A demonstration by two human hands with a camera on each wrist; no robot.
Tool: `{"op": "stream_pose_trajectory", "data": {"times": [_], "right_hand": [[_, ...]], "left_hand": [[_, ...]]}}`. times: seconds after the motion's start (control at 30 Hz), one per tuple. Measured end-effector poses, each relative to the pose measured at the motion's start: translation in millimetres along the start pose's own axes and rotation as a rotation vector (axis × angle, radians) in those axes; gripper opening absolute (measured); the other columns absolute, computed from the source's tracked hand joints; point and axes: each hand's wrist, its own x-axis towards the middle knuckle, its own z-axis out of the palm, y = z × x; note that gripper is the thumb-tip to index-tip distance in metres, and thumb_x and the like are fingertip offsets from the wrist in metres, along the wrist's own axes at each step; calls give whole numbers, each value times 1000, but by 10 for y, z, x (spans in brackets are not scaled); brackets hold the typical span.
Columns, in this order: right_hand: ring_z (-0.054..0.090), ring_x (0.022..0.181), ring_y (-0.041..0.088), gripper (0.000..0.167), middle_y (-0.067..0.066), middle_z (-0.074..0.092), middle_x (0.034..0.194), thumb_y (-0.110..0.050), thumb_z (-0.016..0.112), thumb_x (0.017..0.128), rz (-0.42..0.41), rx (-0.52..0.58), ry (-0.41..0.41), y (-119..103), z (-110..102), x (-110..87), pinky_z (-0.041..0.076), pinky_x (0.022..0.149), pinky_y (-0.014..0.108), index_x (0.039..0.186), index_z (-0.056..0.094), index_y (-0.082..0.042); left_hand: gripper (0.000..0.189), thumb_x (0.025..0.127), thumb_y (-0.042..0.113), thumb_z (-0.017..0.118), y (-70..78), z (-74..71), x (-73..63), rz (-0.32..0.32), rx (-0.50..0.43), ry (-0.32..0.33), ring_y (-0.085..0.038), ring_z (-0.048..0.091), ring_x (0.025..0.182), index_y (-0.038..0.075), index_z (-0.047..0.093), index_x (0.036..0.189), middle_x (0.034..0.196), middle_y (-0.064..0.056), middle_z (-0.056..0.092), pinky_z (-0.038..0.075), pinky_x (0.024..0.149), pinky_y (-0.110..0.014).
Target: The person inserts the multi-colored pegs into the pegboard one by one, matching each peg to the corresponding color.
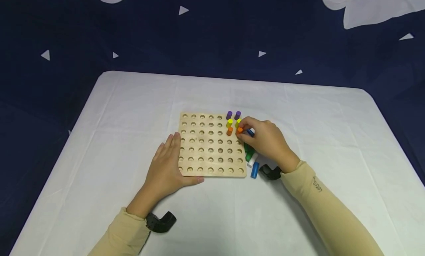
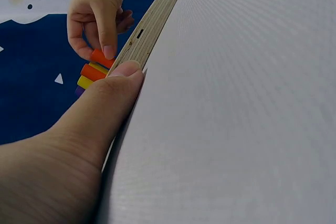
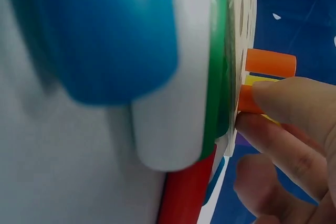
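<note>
A wooden pegboard (image 1: 206,145) with rows of round holes lies on the table. My left hand (image 1: 165,171) rests against its left side, fingers straight along that edge and thumb along the near edge. My right hand (image 1: 269,139) pinches an orange peg (image 3: 249,99) between thumb and fingers at the board's right column, third row from the far side. Beside it stands another orange peg (image 1: 230,131). Behind these stand yellow pegs (image 1: 230,123) and purple pegs (image 1: 229,115), two of each colour. The pinched peg's lower end is partly hidden by my fingers.
Loose pegs lie along the board's right side: a blue peg (image 1: 255,170), a white peg (image 1: 252,160), green pegs (image 1: 249,154) and a red peg (image 3: 186,192). My right hand partly covers this group. A white cloth (image 1: 99,138) covers the table.
</note>
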Motion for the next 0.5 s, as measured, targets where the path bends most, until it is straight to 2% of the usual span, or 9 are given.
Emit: {"op": "stream_pose_trajectory", "data": {"times": [0.27,0.37,0.5], "right_hand": [[63,72,14,30,-2,74,110,-31,74,90,-15,-44,15,57,-41,-122,51,68,34,117,68,-20],[64,82,14,34,-2,70,116,-29,74,90,-31,-54,17,132,-85,-193,54,74,36,121,67,-18],[65,98,17,34,-4,68,118,-26,78,87,-72,-97,3,245,-137,-279,55,83,40,119,68,-18]], "left_hand": [[150,55,76,81,1,20,7,3,1,8,-30,6,156,-1,5,158,166,-18,10,8,126,-50],[150,55,76,81,0,26,7,2,4,8,-30,6,156,-1,4,158,166,-18,10,8,126,-50],[150,55,76,81,-13,25,6,3,10,10,-31,7,156,-1,3,158,166,-18,10,8,126,-51]]}}
